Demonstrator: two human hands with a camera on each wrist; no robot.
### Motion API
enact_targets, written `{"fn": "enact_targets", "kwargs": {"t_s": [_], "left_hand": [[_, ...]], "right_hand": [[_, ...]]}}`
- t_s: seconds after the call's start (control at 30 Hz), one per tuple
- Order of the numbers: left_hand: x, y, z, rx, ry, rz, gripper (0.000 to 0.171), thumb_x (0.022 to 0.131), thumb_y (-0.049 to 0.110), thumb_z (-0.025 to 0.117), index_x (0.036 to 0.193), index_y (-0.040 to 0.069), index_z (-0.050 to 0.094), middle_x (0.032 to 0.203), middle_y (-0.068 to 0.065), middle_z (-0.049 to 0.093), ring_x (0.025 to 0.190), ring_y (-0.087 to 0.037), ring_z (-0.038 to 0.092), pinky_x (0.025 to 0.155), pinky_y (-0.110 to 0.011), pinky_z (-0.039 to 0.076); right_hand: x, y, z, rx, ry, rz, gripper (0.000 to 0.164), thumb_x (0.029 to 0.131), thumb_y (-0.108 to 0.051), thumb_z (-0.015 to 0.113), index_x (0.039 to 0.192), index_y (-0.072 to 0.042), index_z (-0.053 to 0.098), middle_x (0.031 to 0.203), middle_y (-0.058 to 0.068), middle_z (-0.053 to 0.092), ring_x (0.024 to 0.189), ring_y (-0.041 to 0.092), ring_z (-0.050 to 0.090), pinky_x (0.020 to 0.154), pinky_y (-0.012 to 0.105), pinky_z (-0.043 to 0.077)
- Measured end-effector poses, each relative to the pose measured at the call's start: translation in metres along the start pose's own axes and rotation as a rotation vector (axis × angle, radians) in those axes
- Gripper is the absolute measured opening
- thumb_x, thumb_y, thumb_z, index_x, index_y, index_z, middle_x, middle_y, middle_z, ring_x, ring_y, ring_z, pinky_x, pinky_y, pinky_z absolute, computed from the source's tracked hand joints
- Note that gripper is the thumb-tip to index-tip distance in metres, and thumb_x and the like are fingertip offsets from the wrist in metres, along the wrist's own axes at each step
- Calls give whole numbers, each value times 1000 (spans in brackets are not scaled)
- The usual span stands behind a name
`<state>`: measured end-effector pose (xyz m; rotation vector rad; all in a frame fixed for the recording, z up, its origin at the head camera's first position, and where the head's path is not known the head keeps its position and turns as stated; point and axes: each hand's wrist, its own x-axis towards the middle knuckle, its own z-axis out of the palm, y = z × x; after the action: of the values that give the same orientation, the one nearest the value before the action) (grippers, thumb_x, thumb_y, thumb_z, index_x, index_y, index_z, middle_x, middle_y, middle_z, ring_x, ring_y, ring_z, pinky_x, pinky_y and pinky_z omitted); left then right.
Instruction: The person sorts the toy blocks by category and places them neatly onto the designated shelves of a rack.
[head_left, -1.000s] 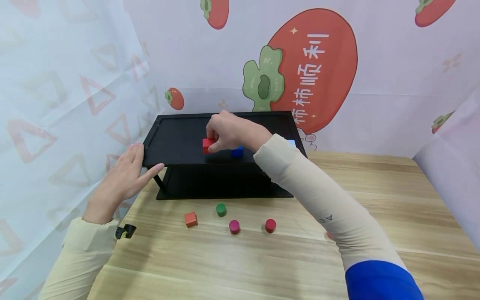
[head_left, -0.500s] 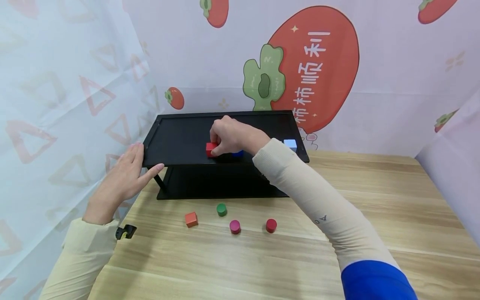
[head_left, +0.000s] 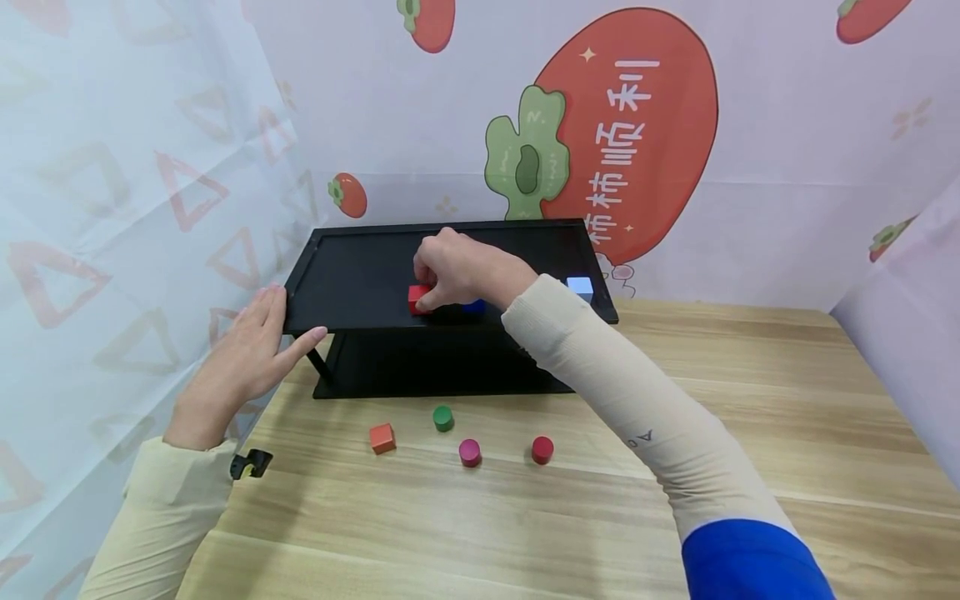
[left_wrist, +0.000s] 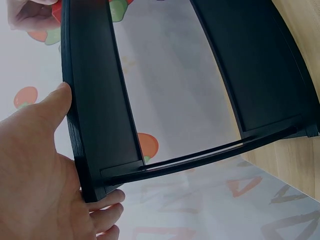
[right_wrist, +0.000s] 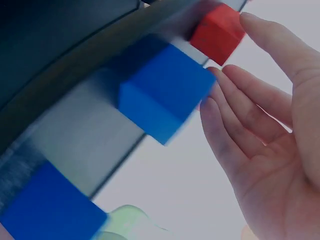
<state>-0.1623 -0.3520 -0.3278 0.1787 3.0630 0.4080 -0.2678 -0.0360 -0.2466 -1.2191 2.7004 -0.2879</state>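
Note:
My right hand (head_left: 461, 267) pinches a red cube (head_left: 417, 299) on the top tier of a black two-tier shelf (head_left: 352, 275), close to its front edge. In the right wrist view, one fingertip touches the red cube (right_wrist: 219, 34) while other fingers lie beneath it. A blue cube (head_left: 474, 307) stands just right of it, partly hidden by the hand. Farther right sits a pale-blue-looking cube (head_left: 580, 287). My left hand (head_left: 243, 354) rests against the shelf's left front corner, thumb along the front edge. Its fingers lie straight on the left side.
On the wooden table (head_left: 420, 533) before the shelf lie an orange cube (head_left: 382, 438), a green cylinder (head_left: 443, 418), a magenta cylinder (head_left: 469, 453) and a red cylinder (head_left: 542, 450). A printed cloth (head_left: 787, 150) hangs behind and at both sides.
My right hand has shifted the red cube slightly toward the shelf's front edge. The sleeve now hides less of the pale blue cube. My left hand has stayed in place.

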Motion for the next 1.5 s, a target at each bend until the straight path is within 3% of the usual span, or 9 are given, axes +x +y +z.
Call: {"fn": "enact_targets", "kwargs": {"t_s": [0.2,0.47,0.7,0.9,1.13,1.33,1.5], "left_hand": [[1,0,1,-1,3,1,102,108,66,37,166,-5,-7,174,-32,-5,163,-50,-4,133,-65,4],[2,0,0,-1,-11,-20,103,107,68,36,166,-3,-9,174,-31,-9,163,-50,-6,132,-68,6],[3,-1,1,3,-15,-6,103,108,67,36,165,-5,-10,174,-32,-9,163,-51,-6,132,-67,5],[2,-2,1,1,1,0,102,108,66,37,165,-6,-9,174,-32,-8,163,-51,-5,133,-66,4],[1,-2,2,-5,3,-2,102,108,66,37,166,-5,-9,174,-30,-9,163,-49,-6,134,-64,3],[1,-2,3,0,16,18,100,109,63,38,165,-6,-9,174,-33,-7,163,-52,-4,134,-63,2],[3,0,3,4,12,14,100,109,63,37,165,-5,-9,174,-32,-7,163,-51,-5,134,-63,2]], "right_hand": [[-7,-15,-10,15,39,-88,39,96,-32,79,123,-4,74,121,10,74,109,18,65,102,33,57],[-12,-50,3,-50,-2,-217,32,97,-31,78,121,-9,75,121,5,75,110,15,67,101,28,57],[-10,-69,40,-99,-114,-271,39,99,-34,76,131,-13,72,127,0,73,113,9,67,102,23,57],[-5,-69,84,-19,-154,-321,35,97,-28,80,128,-14,74,122,-1,74,105,8,68,96,17,58],[1,-67,133,33,-242,-252,37,96,-25,81,131,-14,73,123,0,74,97,7,65,88,14,58],[5,-65,166,-2,-233,-228,20,96,-26,80,111,-13,75,98,-3,68,78,8,56,67,14,48],[6,-62,181,-32,-206,-212,16,95,-27,81,101,-15,73,89,-5,63,73,7,54,64,14,45]]}}
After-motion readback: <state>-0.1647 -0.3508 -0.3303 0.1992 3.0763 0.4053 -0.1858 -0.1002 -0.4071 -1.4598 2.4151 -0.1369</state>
